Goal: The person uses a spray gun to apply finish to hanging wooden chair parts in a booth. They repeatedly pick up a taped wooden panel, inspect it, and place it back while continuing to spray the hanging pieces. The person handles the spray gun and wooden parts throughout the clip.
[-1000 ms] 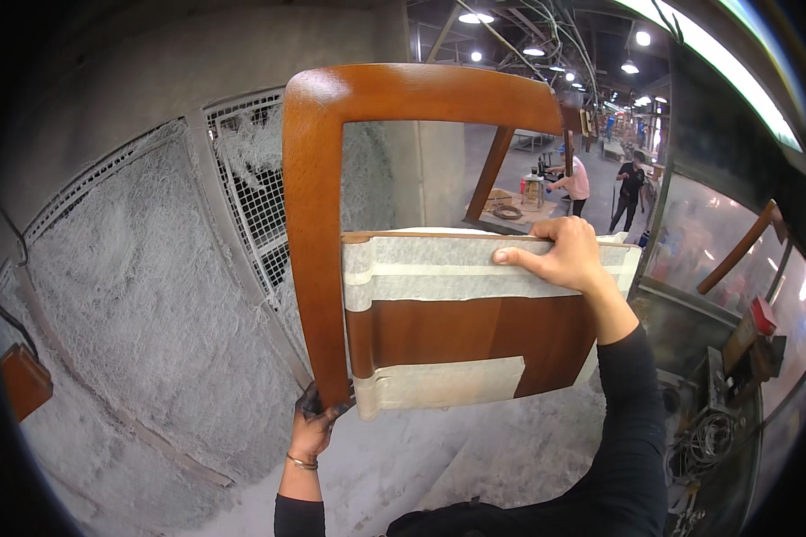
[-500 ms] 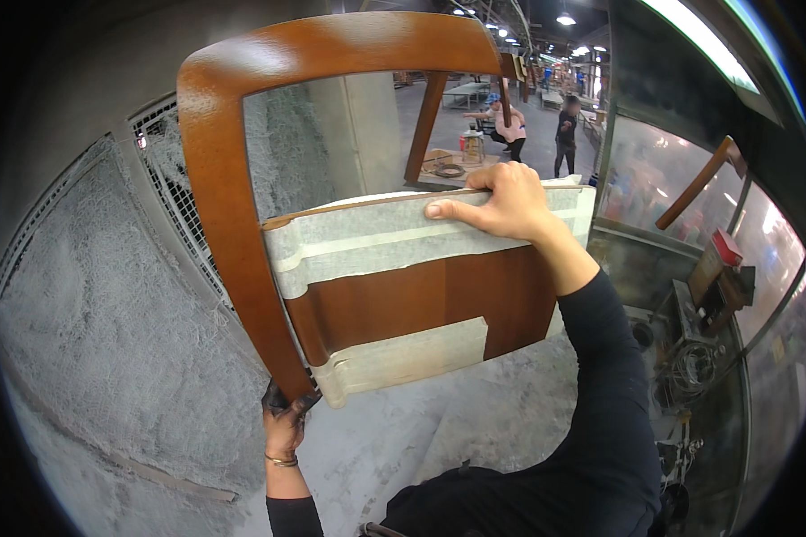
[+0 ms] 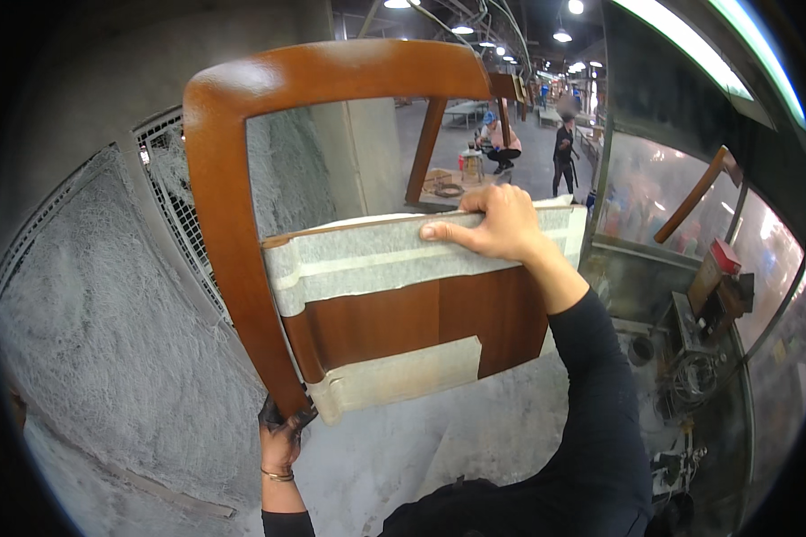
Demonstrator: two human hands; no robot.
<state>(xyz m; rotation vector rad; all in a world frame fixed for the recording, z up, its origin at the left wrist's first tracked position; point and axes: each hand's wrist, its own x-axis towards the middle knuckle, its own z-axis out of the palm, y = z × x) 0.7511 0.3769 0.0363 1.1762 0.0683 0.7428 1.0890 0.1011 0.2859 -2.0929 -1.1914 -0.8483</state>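
Observation:
A glossy brown wooden chair frame [image 3: 208,192] is held up in front of me, its rounded loop rising on the left. Joined to its inner side is a wooden panel [image 3: 385,315], with pale masking paper [image 3: 354,258] taped along the upper edge and another pale strip [image 3: 403,374] along the lower one. My left hand [image 3: 281,431], its fingers stained dark, is closed round the lower end of the loop. My right hand [image 3: 501,222] grips the panel's top edge, thumb on the masking paper and fingers over the far side.
Mesh-covered, dust-coated wall panels [image 3: 143,340] stand close on the left. At the right are a glazed partition [image 3: 663,192], a red box [image 3: 724,257] and coiled wire [image 3: 692,378]. Farther back, a person in black [image 3: 564,152] stands and another [image 3: 500,143] crouches near a stool.
The frame, with both my hands still on it, sits slightly lower in view. In the background, the person in pink has sunk lower into a crouch.

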